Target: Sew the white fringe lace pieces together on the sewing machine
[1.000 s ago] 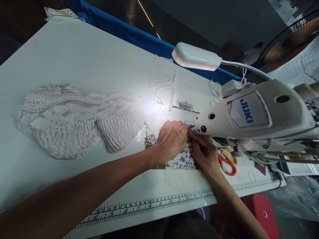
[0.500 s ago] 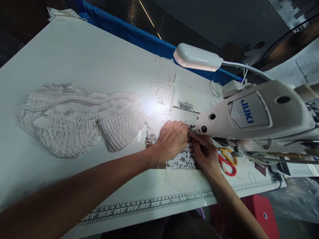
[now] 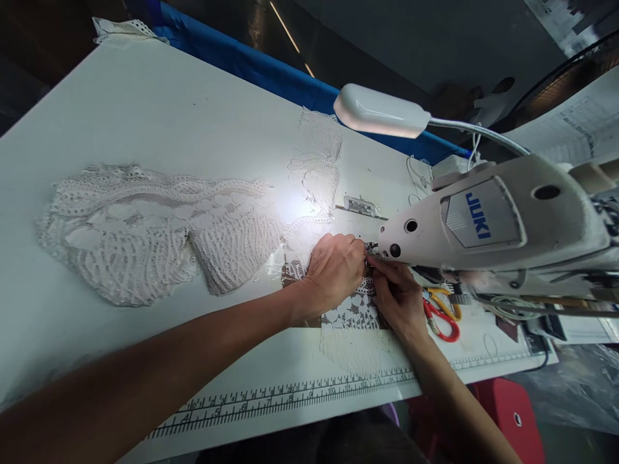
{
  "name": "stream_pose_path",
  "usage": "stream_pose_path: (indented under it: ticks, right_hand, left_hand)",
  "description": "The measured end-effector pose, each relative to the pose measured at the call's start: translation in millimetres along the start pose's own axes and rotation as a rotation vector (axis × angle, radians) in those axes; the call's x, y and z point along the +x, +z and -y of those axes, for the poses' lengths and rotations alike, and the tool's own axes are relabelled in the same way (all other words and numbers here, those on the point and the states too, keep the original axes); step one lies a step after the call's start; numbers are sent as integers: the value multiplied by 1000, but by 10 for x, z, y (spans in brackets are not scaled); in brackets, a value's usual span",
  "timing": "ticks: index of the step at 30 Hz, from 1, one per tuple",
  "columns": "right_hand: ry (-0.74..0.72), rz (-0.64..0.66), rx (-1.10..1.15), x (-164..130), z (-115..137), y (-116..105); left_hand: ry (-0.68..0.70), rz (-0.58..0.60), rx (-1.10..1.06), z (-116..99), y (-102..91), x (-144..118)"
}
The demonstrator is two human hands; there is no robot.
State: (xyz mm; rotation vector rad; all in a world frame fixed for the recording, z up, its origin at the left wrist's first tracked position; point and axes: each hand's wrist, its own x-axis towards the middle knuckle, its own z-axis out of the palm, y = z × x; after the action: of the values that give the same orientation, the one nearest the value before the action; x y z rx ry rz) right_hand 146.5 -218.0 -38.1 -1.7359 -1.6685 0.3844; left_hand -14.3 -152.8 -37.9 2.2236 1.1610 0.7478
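White lace heap (image 3: 149,232): far left of sewing machine (image 3: 493,222), flat on table (image 3: 145,116). Left hand (image 3: 333,270): fingers curled, pressing lace piece (image 3: 351,312) at the machine's needle end. Right hand (image 3: 399,296): touching the left, fingertips pinched at the needle; what they grip cannot be told. Scissors (image 3: 442,316): under machine, just right of right hand. Lamp (image 3: 382,111): above machine.

needle area: hidden behind left hand (image 3: 335,269) | sewing machine (image 3: 498,222): cut off at right edge
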Motion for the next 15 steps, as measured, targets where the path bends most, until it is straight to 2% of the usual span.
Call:
stream_pose_path:
  ticks: [5,8,15]
  right_hand:
    - [-1,6,-7,-2,42,-34]
    - [7,-40,-39,-2,62,-65]
    - [71,-121,7,12,-55,-140]
  left_hand:
    - [3,-10,6,7,12,7]
    - [-5,-17,21,1,9,6]
    - [-25,-13,-10,-7,-28,4]
